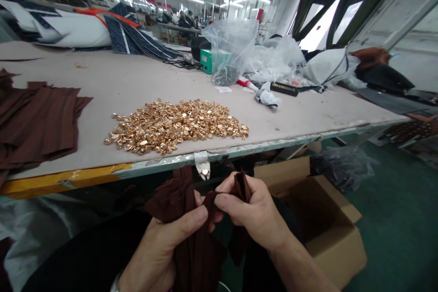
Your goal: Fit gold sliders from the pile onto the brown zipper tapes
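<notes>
Below the table's front edge, my left hand point(171, 239) is wrapped round a bundle of dark brown fabric strips point(171, 198). My right hand point(251, 210) pinches brown fabric between thumb and fingers, close beside the left thumb; part of it sticks up above the fingers. On the table point(273, 121) just beyond the hands lies a wide pile of small shiny gold metal pieces point(178, 125). A metal tab point(202, 165) with a gold piece on it juts from the table edge. More brown fabric strips point(41, 123) lie stacked at the left.
An open cardboard box point(338, 255) stands on the floor at the right. Across the table are a green box point(206, 61), clear plastic bags point(236, 50), a black tray point(284, 89), a crumpled grey cloth point(268, 97) and striped dark fabric point(133, 36). People sit far behind.
</notes>
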A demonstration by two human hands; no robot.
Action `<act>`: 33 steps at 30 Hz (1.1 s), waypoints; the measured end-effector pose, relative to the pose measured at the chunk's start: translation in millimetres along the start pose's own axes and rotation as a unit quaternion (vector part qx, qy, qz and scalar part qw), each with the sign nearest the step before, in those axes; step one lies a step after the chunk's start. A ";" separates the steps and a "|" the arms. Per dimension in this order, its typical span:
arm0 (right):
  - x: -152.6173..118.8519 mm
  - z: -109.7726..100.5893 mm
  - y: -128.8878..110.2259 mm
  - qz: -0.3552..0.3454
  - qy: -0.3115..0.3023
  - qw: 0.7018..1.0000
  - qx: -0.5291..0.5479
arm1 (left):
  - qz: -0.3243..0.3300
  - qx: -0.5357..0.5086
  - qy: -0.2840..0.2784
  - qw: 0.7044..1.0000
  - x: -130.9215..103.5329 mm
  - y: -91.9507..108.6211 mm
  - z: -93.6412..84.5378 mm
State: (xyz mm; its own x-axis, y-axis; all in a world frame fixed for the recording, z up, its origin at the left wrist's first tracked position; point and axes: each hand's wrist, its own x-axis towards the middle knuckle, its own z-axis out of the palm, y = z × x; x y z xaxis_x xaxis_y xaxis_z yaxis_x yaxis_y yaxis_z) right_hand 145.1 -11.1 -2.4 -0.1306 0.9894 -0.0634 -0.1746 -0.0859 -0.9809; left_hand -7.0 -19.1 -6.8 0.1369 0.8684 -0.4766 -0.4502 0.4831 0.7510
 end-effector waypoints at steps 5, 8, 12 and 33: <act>-2.3 -1.6 3.8 -0.007 0.073 0.995 -0.071 | 0.051 0.034 0.050 0.997 6.0 -3.0 -1.9; -2.9 2.3 4.4 -0.034 0.064 0.989 -0.126 | 0.071 0.032 0.039 0.996 7.1 -5.7 -2.3; -3.1 3.2 8.1 -0.070 0.041 0.984 -0.162 | 0.086 0.016 0.019 0.996 8.7 -6.3 -1.8; -4.9 12.0 20.1 -0.231 0.058 0.956 -0.170 | 0.040 -0.093 0.099 0.990 14.0 -4.8 0.9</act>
State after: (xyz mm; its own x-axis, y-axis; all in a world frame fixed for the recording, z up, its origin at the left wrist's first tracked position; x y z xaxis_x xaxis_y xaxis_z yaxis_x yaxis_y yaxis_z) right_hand 130.5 -19.0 -19.6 -0.0042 0.9202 0.3914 0.1422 0.3879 -0.9106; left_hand -2.1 -9.1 -16.7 -0.0730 0.8548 -0.5138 -0.6095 0.3695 0.7014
